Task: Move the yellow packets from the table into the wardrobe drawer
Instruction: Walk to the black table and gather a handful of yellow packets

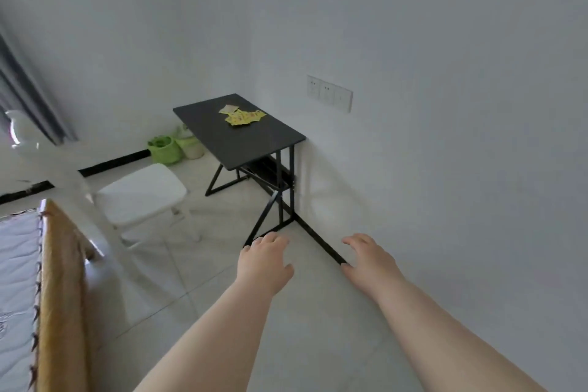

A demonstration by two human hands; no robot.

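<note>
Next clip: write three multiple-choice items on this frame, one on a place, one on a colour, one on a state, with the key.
1. Where do the yellow packets lie?
A. on the bed
B. on the black table
C. on the floor

2. What colour is the chair beside the table?
A. white
B. black
C. yellow

3. What do the left hand and the right hand hold?
A. one packet each
B. a packet in the left only
C. nothing

Key:
1 B, they sit heaped on the tabletop's far half.
2 A, its seat is plain white.
3 C, both hands are open and bare, short of the table.
</note>
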